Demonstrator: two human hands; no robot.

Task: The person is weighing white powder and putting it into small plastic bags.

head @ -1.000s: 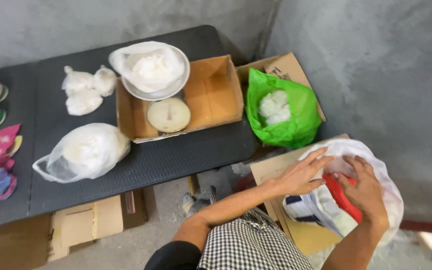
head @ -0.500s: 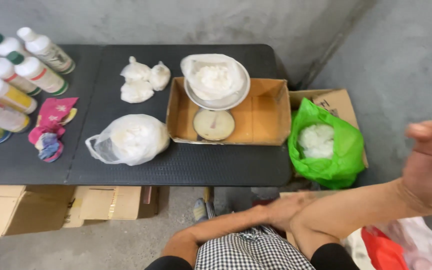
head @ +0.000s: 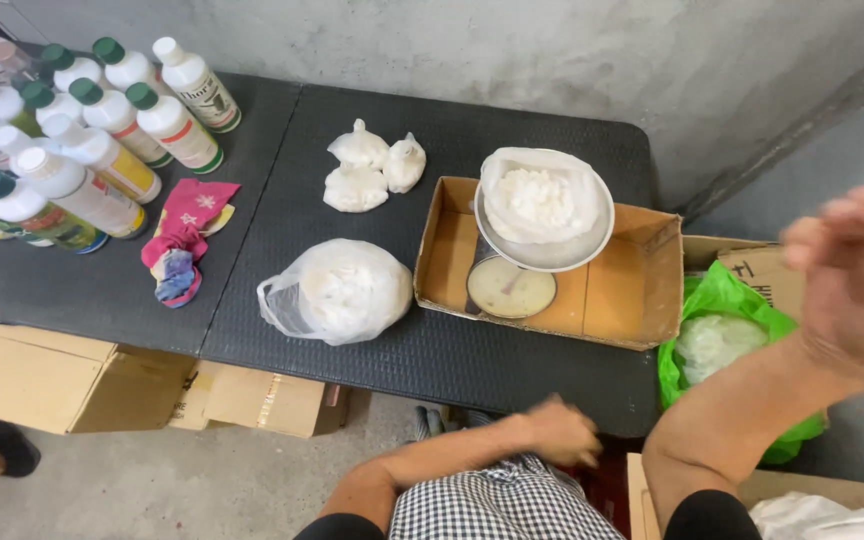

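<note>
Probably light, soft and a bit slippery: green bag point(head: 724, 296) of white fluffy stuff, sitting in a carton point(head: 747, 262) just beside the counter point(head: 512, 110), best taken at the thin gathered rim. Right hand point(head: 852, 275) raised above it, blurred, fingers loosely spread, holding nothing. Left hand point(head: 557, 432) low near the lap, too blurred to tell spread or curled.
</note>
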